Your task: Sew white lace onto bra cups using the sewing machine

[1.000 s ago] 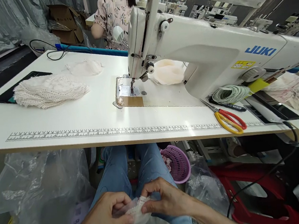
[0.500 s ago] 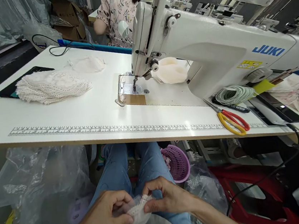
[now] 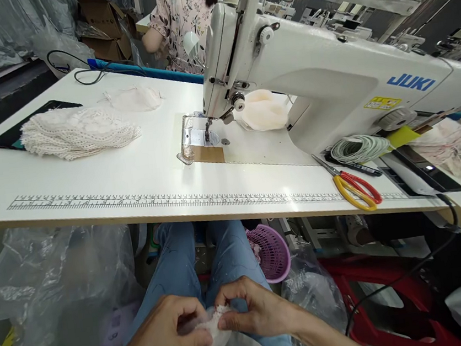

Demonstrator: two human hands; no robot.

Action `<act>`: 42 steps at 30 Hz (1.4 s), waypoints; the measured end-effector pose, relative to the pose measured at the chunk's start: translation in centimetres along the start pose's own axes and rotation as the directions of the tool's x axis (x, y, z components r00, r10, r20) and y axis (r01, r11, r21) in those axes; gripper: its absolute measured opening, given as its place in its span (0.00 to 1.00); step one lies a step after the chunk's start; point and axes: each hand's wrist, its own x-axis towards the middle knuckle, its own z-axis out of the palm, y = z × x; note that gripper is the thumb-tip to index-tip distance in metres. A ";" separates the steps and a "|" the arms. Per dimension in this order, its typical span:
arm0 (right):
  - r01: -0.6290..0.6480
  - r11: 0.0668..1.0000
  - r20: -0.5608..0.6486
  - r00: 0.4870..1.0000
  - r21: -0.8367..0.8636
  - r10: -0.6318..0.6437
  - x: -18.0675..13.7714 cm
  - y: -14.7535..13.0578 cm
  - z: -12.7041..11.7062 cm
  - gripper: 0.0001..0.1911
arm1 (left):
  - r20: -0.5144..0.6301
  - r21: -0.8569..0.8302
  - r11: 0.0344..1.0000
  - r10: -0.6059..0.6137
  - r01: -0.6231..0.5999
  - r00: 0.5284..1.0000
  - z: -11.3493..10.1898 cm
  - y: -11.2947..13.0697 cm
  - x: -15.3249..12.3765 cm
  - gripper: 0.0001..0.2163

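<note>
Above my lap, both hands grip a small white fabric piece [image 3: 210, 343] with a lacy edge. My left hand [image 3: 166, 336] pinches its left side between thumb and fingers. With thumb and forefinger, my right hand [image 3: 256, 309] holds the lacy edge at the upper right. Part of the piece is hidden behind my fingers. On the table ahead lies a stack of white lace-edged fabric pieces [image 3: 78, 133], with a thin single piece [image 3: 134, 99] behind it. Cream fabric pieces [image 3: 263, 111] rest under the arm of the sewing machine [image 3: 317, 57].
Scissors [image 3: 355, 189] with red and yellow handles lie near the table's front right edge, beside a coil of pale cord [image 3: 358, 148]. A printed ruler [image 3: 167, 198] runs along the front edge. Below stands a purple basket [image 3: 279, 251]. A person [image 3: 184, 23] sits beyond the table.
My fingers have shifted slightly on the white fabric piece, and it has turned a little, with more of its smooth side showing. The camera view has moved slightly. Both hands still hold the piece.
</note>
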 end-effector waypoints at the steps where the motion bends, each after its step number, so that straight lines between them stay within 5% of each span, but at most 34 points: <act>1: 0.002 1.000 0.009 1.000 -0.005 -0.002 -0.1 -0.1 -0.1 0.11 | -0.003 0.001 1.000 0.004 -0.004 1.000 0.0 0.0 0.0 0.05; 29: -0.034 0.990 -0.031 0.999 0.137 0.038 0.6 0.1 0.6 0.19 | 0.071 -0.175 0.983 -0.050 0.062 0.996 -0.2 -1.3 0.3 0.08; 42: -0.046 0.997 -0.080 0.996 -0.067 0.041 0.4 -0.6 0.9 0.09 | 0.016 -0.130 0.990 -0.052 0.053 0.999 0.5 -0.8 0.8 0.09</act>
